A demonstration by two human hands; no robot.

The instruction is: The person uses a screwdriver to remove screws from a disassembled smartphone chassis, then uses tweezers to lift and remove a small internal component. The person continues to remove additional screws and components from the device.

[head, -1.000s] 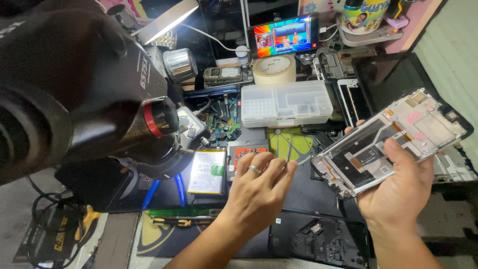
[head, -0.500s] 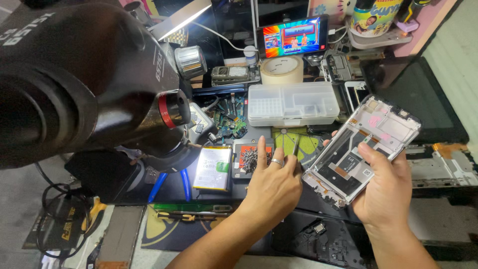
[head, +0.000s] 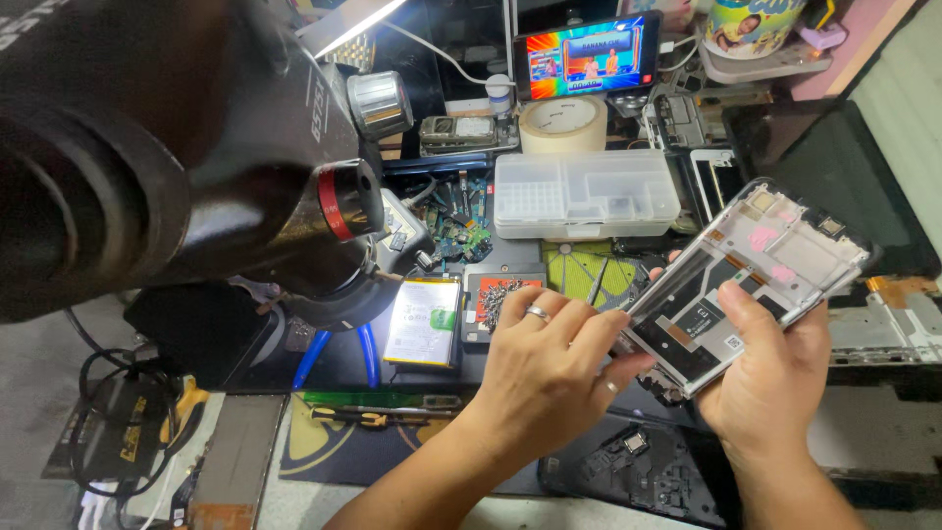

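Observation:
My right hand (head: 775, 378) holds an opened phone frame (head: 746, 275) tilted up over the bench, thumb pressed on its inner side near the middle. My left hand (head: 549, 368), with a ring on one finger, pinches a thin metal tool (head: 599, 285) whose other end meets the lower left corner of the frame. Below the left hand lies a small tray of tiny screws (head: 500, 299) and next to it a flat phone battery (head: 424, 322).
A large black microscope (head: 177, 167) fills the upper left. A clear plastic parts box (head: 584, 193), a roll of tape (head: 561, 123) and a phone showing video (head: 587, 54) stand behind. Blue-handled pliers (head: 339, 353), circuit boards and another dismantled phone (head: 638, 461) lie around.
The phone frame has come lower and closer to my left hand. My left hand has moved right and brought the thin tool to the frame's lower corner.

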